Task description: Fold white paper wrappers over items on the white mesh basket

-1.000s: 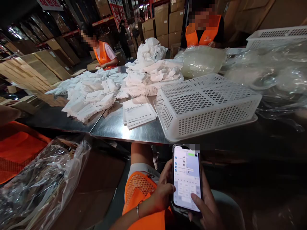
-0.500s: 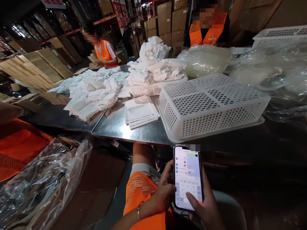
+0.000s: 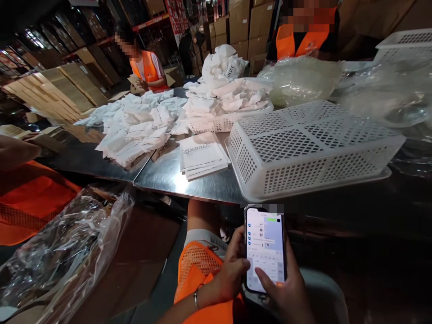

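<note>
Both my hands hold a smartphone (image 3: 265,252) with a lit screen, below the front edge of the steel table (image 3: 168,177). My left hand (image 3: 232,270) wraps its left side, thumb against the edge; a bracelet circles that wrist. My right hand (image 3: 290,292) cradles the phone from the right and below, its thumb lying on the lower screen. Above the phone on the table an upturned white perforated basket (image 3: 310,148) rests, with a small stack of flat white packets (image 3: 202,155) beside it.
Heaps of white packets (image 3: 135,123) cover the table's left; another basket (image 3: 226,121) is piled with them. Clear plastic bags lie at right (image 3: 381,96) and lower left (image 3: 60,247). Two people in orange vests work across the table; another orange-clad person sits at far left. Cardboard boxes stand behind.
My right thumb has slid left and up across the phone's lower screen. The view has shifted slightly down and left, so the table contents sit further right and higher in frame.
</note>
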### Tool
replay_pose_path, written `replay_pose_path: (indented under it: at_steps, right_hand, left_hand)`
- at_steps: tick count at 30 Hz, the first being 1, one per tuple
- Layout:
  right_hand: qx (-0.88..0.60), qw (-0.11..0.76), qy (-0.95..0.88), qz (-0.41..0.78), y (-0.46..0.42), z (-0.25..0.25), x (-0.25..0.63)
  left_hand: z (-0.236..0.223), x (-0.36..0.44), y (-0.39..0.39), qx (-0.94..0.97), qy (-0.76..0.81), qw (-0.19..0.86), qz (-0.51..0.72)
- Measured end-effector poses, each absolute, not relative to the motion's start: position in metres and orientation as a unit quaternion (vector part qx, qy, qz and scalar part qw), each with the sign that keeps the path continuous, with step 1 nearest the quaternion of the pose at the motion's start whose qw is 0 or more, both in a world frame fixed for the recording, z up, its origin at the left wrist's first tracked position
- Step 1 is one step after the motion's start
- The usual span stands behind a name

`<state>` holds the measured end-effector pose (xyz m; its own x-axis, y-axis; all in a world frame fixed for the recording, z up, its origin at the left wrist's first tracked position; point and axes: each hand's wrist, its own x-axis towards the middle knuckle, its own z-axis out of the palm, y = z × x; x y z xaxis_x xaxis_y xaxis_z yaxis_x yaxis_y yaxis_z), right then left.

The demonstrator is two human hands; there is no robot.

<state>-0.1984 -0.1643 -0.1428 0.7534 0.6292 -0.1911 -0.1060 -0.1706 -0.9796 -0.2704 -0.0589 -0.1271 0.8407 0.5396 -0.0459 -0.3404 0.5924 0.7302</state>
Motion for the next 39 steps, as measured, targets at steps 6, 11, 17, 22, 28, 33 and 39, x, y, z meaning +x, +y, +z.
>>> replay_pose_path:
  at_steps: [6, 11, 17, 22, 28, 33, 39]
  right_hand:
    - [-0.657, 0.608, -0.319, 0.31, -0.172, -0.151, -0.188]
    - [-0.638, 0.627, -0.277, 0.353, -0.178, -0.153, -0.187]
    - [-0.654, 0.653, -0.179, 0.337, -0.172, -0.153, -0.188]
    - [-0.667, 0.635, -0.194, 0.338, -0.168, -0.152, -0.185]
    - [-0.666, 0.643, -0.205, 0.317, -0.167, -0.147, -0.186]
    - [-0.661, 0.648, -0.159, 0.343, -0.17, -0.145, -0.186]
    - [-0.634, 0.674, -0.17, 0.339, -0.178, -0.146, -0.19]
  left_hand:
    - [-0.121, -0.269, -0.054, 0.365, 0.14, 0.886, 0.249]
    - [-0.117, -0.267, -0.052, 0.359, 0.13, 0.89, 0.248]
    - [-0.127, -0.267, -0.059, 0.353, 0.125, 0.9, 0.225]
    - [-0.136, -0.268, -0.06, 0.357, 0.125, 0.901, 0.213]
    - [-0.132, -0.267, -0.059, 0.353, 0.126, 0.901, 0.22]
    - [-0.127, -0.265, -0.06, 0.363, 0.128, 0.899, 0.209]
    - [-0.132, -0.265, -0.06, 0.339, 0.119, 0.911, 0.202]
